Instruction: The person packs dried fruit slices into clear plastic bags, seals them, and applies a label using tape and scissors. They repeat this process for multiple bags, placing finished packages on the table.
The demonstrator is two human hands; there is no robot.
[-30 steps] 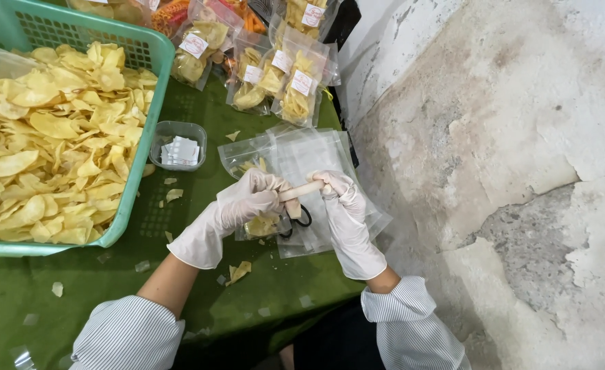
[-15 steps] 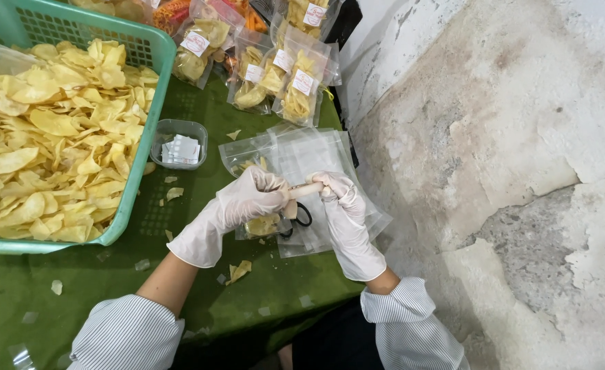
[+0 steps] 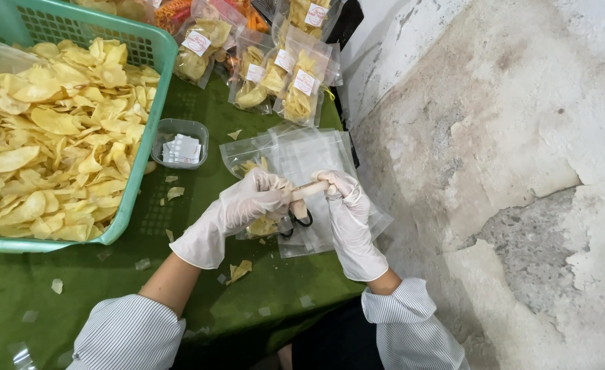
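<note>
Both hands meet over the middle of the table, gloved in thin white. Left hand (image 3: 251, 199) is curled, fingers closed on one end of a small pale wooden stick (image 3: 308, 190), and right hand (image 3: 343, 199) pinches the other end, so the stick bridges the two. Under the hands hangs something with black loops (image 3: 301, 220), partly hidden, hard to tell what it is. Beneath them lies a stack of clear plastic bags (image 3: 309, 154), and one bag with a few chips (image 3: 261, 225) peeks out below the left hand. Green cloth covers the table (image 3: 200, 288), with crumbs scattered on it. Off to the left, a green basket (image 3: 148, 123) sits heaped with yellow chips (image 3: 49, 151). Just beside it stands a small clear tub (image 3: 179, 140) holding white packets. Filled, labelled chip bags (image 3: 275, 72) line the far edge.
</note>
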